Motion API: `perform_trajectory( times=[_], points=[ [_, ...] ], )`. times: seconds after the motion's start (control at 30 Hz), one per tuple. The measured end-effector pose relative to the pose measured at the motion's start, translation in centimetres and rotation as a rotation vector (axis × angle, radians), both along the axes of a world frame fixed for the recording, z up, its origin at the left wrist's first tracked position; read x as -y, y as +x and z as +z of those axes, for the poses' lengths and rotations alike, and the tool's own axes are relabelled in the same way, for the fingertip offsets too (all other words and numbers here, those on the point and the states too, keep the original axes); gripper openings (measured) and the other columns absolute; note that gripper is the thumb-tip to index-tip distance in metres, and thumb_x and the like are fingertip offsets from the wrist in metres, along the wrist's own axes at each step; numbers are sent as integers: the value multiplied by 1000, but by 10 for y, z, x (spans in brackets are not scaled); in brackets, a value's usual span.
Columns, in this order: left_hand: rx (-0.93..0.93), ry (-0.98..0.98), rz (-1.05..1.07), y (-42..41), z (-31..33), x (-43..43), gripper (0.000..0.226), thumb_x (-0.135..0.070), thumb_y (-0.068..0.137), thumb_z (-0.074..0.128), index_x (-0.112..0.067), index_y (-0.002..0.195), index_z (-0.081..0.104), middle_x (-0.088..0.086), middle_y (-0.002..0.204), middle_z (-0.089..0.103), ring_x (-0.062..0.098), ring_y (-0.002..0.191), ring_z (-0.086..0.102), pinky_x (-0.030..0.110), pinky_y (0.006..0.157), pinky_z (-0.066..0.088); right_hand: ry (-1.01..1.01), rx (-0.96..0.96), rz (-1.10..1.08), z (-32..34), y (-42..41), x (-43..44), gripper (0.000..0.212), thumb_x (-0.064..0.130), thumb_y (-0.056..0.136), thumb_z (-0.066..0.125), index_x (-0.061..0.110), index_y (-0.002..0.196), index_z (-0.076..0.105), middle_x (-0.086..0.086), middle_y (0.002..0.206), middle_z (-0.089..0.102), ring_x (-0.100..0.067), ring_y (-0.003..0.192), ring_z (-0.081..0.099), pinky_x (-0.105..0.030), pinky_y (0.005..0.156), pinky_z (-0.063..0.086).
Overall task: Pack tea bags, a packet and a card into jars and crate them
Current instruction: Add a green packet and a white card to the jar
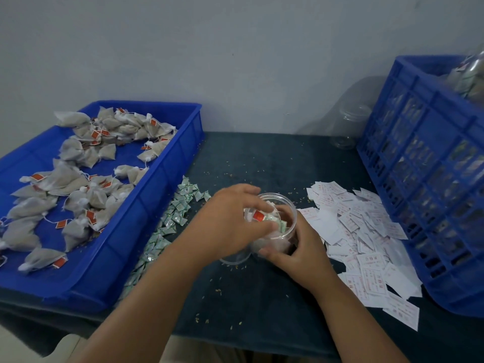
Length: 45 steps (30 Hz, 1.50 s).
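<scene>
A clear plastic jar stands on the dark table in the middle. My right hand grips its side from the right. My left hand sits over the jar's mouth, its fingers holding tea bags with a red tag and a small green-white packet at the opening. Loose tea bags fill the shallow blue tray at left. A row of small packets lies beside the tray. White cards are heaped to the right of the jar.
A tall blue crate stands at the right edge, with filled jars showing over its rim. Empty clear jars stand by the wall behind it. Tea crumbs are scattered over the dark table cloth. A clear lid lies under my left wrist.
</scene>
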<state>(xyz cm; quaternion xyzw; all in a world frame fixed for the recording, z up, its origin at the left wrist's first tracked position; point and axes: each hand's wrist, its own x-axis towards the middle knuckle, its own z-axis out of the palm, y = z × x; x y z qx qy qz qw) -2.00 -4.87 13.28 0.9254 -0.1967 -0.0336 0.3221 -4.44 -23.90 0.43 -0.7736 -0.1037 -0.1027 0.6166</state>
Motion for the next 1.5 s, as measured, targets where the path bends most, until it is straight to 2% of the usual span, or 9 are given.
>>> perform_trajectory(
  times=[0.2, 0.37, 0.47, 0.67, 0.8, 0.97, 1.1, 1.33, 1.5],
  points=[
    [-18, -125, 132, -3, -18, 21, 38, -39, 73, 84, -40, 94, 52, -21, 114, 49, -4, 106, 51, 10, 75, 38, -21, 68, -24, 3, -1, 2, 86, 58, 74, 96, 36, 148, 58, 9, 139, 71, -19, 130, 69, -50, 102, 61],
    [9, -528, 316, 10, -26, 21, 7, -40, 97, 67, -34, 95, 65, -20, 94, 72, -5, 87, 68, 7, 70, 45, 59, 65, -139, 12, 1, 9, 74, 51, 71, 94, 58, 135, 58, 24, 134, 70, -4, 124, 69, -38, 94, 63],
    [77, -293, 391, 28, -46, 8, 11, -32, 100, 64, -30, 92, 71, -20, 82, 72, -3, 81, 66, 19, 73, 49, 156, 35, -331, 16, 4, 22, 68, 63, 69, 88, 57, 130, 59, 28, 127, 71, 1, 113, 72, -29, 87, 65],
    [63, 288, 259, 47, -92, 7, 41, -43, 92, 73, -27, 130, 70, 1, 122, 68, 25, 116, 63, 37, 92, 51, 238, 29, -573, 15, 10, 34, 73, 69, 70, 82, 41, 135, 63, 18, 123, 76, 0, 109, 74, -39, 97, 63],
    [-46, 209, 290, 59, -103, 10, 42, -46, 82, 83, -33, 120, 72, 3, 119, 59, 25, 115, 60, 33, 96, 47, 160, 25, -509, 13, 8, 31, 72, 69, 70, 84, 50, 135, 59, 25, 127, 73, 2, 111, 73, -38, 94, 64],
    [-179, 206, 269, 74, -93, 11, 24, -40, 75, 86, -31, 73, 64, 1, 93, 69, 23, 93, 66, 34, 80, 53, 77, 46, -407, 9, 9, 26, 81, 74, 68, 88, 46, 138, 59, 20, 132, 71, -6, 122, 69, -45, 98, 62],
    [-79, -19, 344, 66, -76, 14, 18, -31, 80, 83, -28, 88, 67, -10, 80, 73, 9, 77, 69, 32, 71, 54, 64, 82, -311, 7, 8, 25, 76, 73, 69, 90, 57, 136, 56, 23, 137, 67, -4, 129, 66, -33, 102, 58],
    [-4, -617, 200, 32, 2, 23, 11, -39, 93, 76, -31, 88, 81, -14, 88, 79, 2, 82, 73, 13, 71, 55, 83, 83, -224, 2, 11, 25, 82, 77, 69, 90, 53, 140, 56, 17, 143, 67, -11, 133, 65, -45, 104, 59],
    [-100, -291, 24, 25, 9, 39, 6, -40, 81, 85, -38, 78, 80, -19, 113, 66, -3, 109, 61, 20, 91, 41, 108, 110, -168, -1, 10, 24, 87, 66, 77, 92, 34, 149, 56, 3, 144, 68, -25, 134, 66, -58, 106, 58]
  ],
)
